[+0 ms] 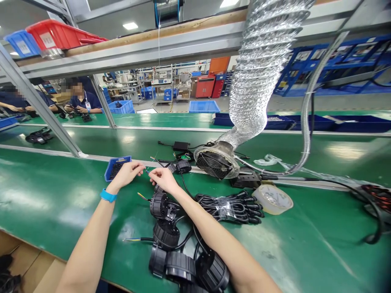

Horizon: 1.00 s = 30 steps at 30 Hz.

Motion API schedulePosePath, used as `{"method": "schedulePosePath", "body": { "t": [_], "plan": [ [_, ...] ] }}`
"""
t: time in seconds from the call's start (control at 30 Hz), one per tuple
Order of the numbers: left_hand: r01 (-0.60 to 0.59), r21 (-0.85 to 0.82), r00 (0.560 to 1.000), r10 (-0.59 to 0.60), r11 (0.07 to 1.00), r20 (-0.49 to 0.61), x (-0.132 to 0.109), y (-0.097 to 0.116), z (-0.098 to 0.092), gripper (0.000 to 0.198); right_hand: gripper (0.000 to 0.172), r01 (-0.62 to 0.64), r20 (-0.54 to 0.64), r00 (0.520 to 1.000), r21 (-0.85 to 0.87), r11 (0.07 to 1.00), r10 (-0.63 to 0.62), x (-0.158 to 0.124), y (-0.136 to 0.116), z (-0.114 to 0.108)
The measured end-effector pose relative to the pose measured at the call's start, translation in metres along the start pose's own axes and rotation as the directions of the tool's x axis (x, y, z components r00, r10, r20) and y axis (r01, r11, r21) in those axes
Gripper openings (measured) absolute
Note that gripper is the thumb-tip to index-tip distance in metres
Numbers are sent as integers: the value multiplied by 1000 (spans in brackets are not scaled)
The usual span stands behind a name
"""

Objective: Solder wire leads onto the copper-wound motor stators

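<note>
My left hand point(127, 172) and my right hand point(163, 178) are stretched out over the green bench, fingertips almost meeting. Both are pinched closed on a thin wire end point(147, 171) held between them. A blue band sits on my left wrist point(108, 195). Just left of my left hand stands a small blue parts tray point(113, 167). Under my right forearm lie several black ribbed round parts point(166, 233) with black cables and bare wire tips point(141, 196). Another black part point(182, 166) lies just beyond my right hand.
A fume fan point(215, 162) on a silver flexible duct point(259, 73) stands right of my hands. A bagged black cable bundle point(232, 206) and a tape roll point(273, 198) lie to the right. People in blue sit at the far left point(82, 101). Red and blue bins point(55, 36) sit on the overhead shelf.
</note>
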State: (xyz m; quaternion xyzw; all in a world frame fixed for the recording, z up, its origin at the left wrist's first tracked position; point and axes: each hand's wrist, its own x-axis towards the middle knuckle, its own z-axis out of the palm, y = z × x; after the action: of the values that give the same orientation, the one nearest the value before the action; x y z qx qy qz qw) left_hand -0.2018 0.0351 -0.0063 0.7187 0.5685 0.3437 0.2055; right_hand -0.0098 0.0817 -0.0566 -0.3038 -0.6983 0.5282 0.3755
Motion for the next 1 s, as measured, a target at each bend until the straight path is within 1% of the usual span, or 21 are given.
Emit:
{"method": "schedulePosePath", "body": {
  "t": [0.03,0.1,0.3,0.53,0.67,0.83,1.0],
  "plan": [
    [1,-18,1000,0,1000,31,0,5,2,34,14,3,2,1000,0,1000,-3,0,0,0],
    [8,-27,999,-7,1000,48,-2,11,4,34,14,7,5,1000,0,1000,-7,-1,-1,-1],
    [8,-28,998,-6,1000,57,-4,11,2,35,16,5,12,1000,-8,1000,-5,0,0,0],
    [3,22,1000,-4,1000,29,-4,13,3,33,15,11,13,1000,-7,1000,-11,-1,0,-1],
    [7,24,999,-8,1000,39,-4,15,3,33,14,13,11,1000,-8,1000,-13,-1,-1,-1],
    [1,54,1000,-2,999,25,-4,18,0,36,15,12,5,1000,-15,1000,-12,-1,-1,0],
    [-3,41,1000,3,999,17,-4,20,4,35,15,8,3,1000,-29,1000,-8,-1,-3,-1]
  ]
}}
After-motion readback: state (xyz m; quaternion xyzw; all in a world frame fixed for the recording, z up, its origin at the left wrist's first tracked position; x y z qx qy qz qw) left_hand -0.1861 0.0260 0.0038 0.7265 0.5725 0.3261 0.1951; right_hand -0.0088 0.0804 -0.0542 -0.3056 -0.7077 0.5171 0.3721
